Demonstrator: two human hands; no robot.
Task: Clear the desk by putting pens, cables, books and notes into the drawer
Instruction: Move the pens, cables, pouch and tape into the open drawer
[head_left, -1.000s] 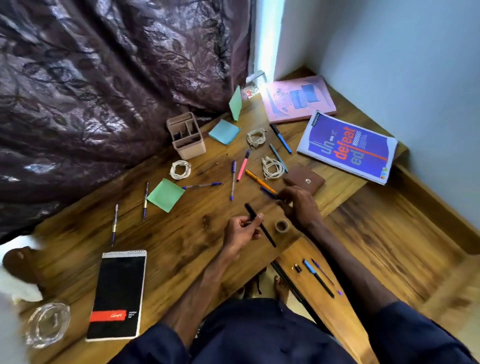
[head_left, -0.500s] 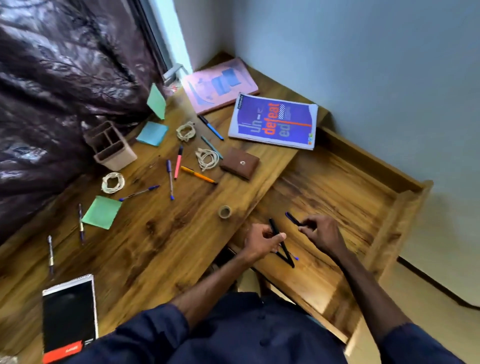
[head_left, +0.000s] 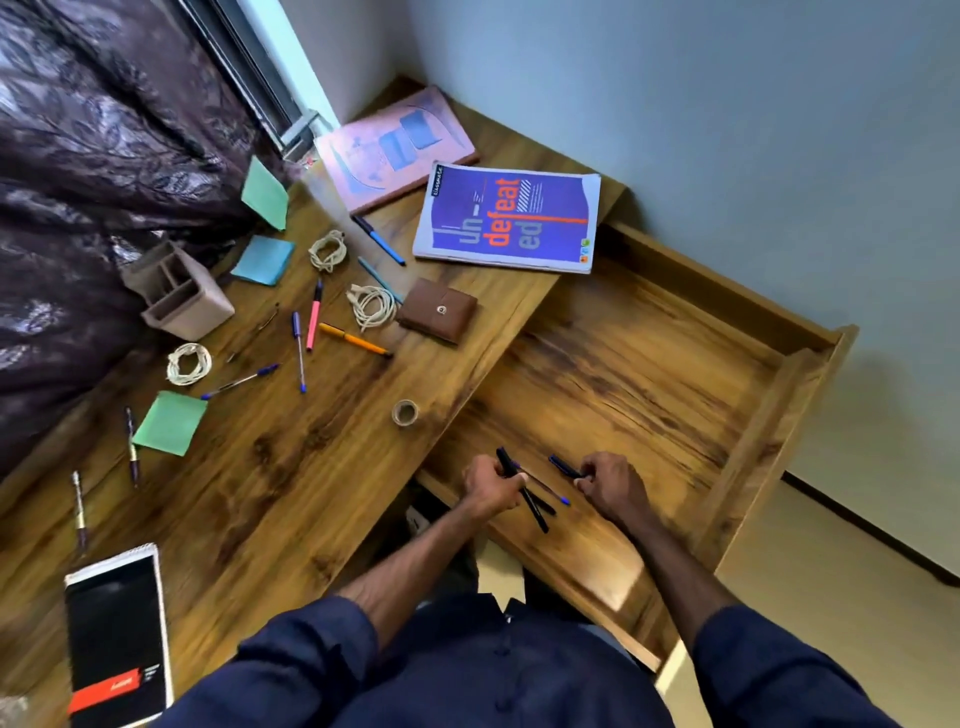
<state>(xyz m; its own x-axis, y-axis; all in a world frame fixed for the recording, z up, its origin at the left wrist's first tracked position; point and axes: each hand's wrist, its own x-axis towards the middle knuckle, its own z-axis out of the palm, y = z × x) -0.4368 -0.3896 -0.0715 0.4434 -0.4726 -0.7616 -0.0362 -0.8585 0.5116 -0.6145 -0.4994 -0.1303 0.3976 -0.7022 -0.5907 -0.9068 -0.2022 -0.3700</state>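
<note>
Beside the cluttered counter (head_left: 311, 467), low over the open drawer's (head_left: 649, 374) near end, the left hand (head_left: 485, 486) clamps its fingers on a black pen (head_left: 506, 462) and the right hand (head_left: 610, 483) pinches a blue pen (head_left: 563, 466); both should be laid flat alongside the pens (head_left: 563, 500) below, not dropped.

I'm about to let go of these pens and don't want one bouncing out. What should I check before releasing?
1. The drawer is pulled open under both hands: ok.
2. The left hand grips the black pen over the drawer: ok.
3. The right hand pinches the dark blue pen over the drawer: ok.
4. Both pens are low enough to touch the drawer floor: cannot tell.
5. The desk is cleared: not ok; an orange pen, a cable coil and a purple book lie on it.
</note>
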